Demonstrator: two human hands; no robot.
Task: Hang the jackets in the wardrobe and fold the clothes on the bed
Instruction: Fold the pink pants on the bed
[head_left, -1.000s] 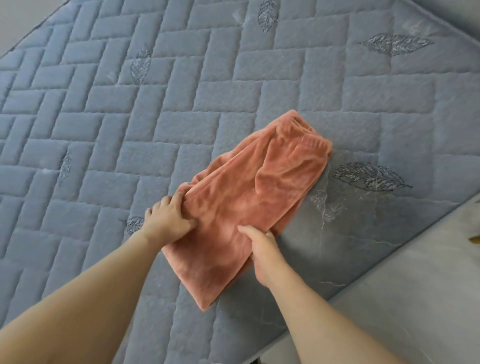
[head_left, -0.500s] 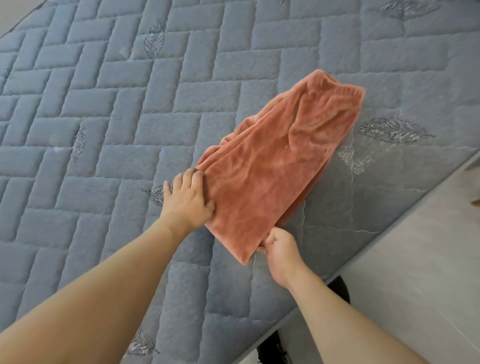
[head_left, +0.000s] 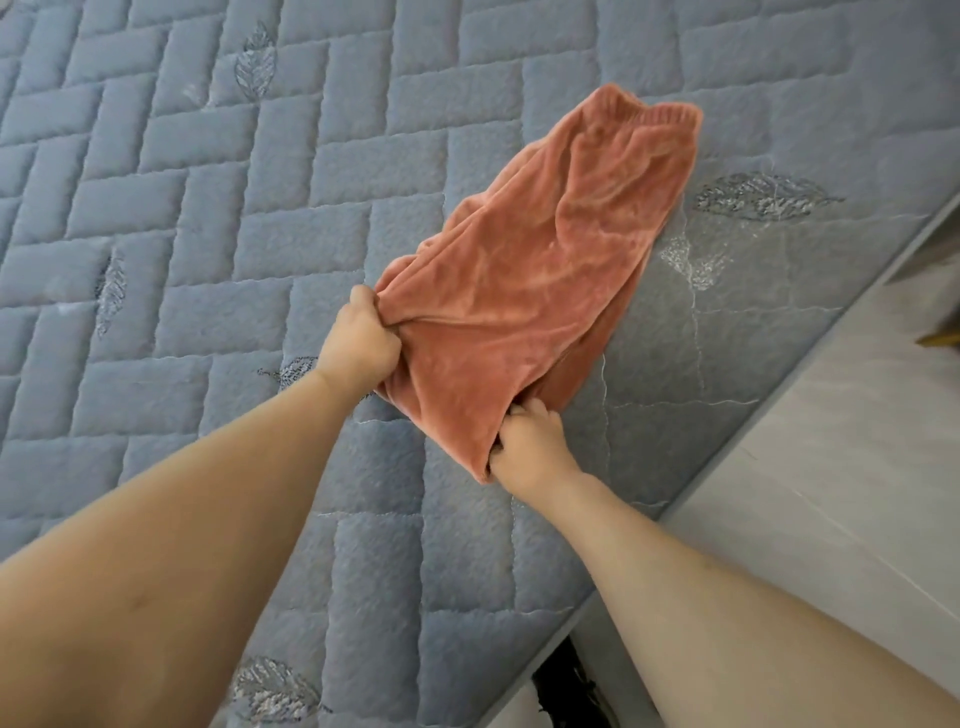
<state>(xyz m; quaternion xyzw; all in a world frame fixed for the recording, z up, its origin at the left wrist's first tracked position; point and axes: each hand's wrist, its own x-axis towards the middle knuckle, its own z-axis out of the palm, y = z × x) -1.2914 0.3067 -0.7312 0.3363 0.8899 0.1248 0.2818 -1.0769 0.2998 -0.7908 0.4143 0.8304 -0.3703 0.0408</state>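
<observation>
Rust-orange plush garment, probably shorts, lies on the quilted bed, left hand and right hand each gripping its near edge: mid-fold; next, carry that edge toward the waistband.

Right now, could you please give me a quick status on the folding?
Left hand and right hand both grip the near end of the orange garment. Garment lies half folded on the bed. Nothing in the way.

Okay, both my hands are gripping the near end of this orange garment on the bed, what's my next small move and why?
Probably lift the near end and fold it toward the elastic waistband. The left hand and right hand both grip that end of the orange garment, which lies lengthwise on the quilted mattress, unfolded.
</observation>
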